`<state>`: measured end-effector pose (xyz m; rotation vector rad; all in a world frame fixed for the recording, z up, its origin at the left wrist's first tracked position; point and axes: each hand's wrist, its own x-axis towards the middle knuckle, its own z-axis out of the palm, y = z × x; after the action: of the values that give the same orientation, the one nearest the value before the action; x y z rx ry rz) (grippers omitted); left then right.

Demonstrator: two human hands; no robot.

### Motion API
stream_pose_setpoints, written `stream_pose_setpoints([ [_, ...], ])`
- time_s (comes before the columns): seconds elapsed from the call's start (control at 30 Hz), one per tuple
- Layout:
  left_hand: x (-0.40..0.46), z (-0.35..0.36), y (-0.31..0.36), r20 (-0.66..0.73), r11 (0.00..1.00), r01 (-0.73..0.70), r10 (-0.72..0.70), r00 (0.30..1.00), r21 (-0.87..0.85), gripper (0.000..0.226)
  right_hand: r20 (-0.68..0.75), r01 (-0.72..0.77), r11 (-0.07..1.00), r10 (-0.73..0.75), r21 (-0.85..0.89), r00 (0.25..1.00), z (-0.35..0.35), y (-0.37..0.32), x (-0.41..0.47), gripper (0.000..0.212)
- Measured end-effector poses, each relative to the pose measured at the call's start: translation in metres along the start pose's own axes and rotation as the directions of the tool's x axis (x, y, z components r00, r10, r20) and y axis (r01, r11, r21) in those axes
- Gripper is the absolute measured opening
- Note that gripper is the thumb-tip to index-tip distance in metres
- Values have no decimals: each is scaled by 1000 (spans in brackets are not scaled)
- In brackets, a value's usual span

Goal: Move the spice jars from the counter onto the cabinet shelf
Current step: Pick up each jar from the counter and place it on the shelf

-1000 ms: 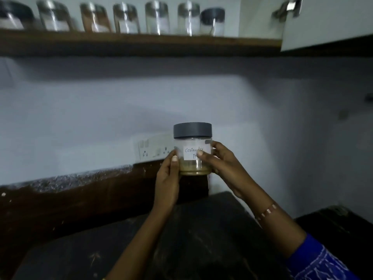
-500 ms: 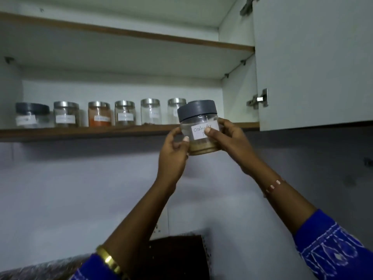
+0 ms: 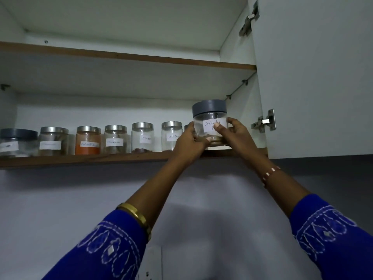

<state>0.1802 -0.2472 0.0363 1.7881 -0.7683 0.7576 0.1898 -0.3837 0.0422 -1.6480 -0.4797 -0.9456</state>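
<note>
Both hands hold one spice jar point(image 3: 210, 126) at the right end of the lower cabinet shelf point(image 3: 101, 158), close to the front edge. The left hand point(image 3: 188, 144) cups the jar's lower left side, fingers curled round its base; the right hand point(image 3: 235, 134) grips the right side, thumb pressed on the paper label. Whether the base already rests on the board is hard to tell.

To finish the step well, I judge the jar should be lowered flat, then slid back from the front edge into line with the row of jars point(image 3: 113, 139) to its left, without knocking the nearest one, which is partly hidden behind the left hand. Let go only once it sits steady.

The jar stands upright, long axis vertical, grey lid point(image 3: 209, 108) up, label facing the person.
</note>
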Motion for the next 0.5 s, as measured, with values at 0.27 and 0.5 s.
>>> stream_pose_setpoints([
  [0.27, 42, 21, -24, 17, 963, 51, -58, 998, 265, 54, 5, 12, 970, -11, -242, 1000, -5, 36, 27, 51],
  [0.5, 65, 42, -22, 187, 877, 38, -144, 972, 479, 41, -141, -18, 892, -52, -452, 989, -2, 50, 52, 62],
])
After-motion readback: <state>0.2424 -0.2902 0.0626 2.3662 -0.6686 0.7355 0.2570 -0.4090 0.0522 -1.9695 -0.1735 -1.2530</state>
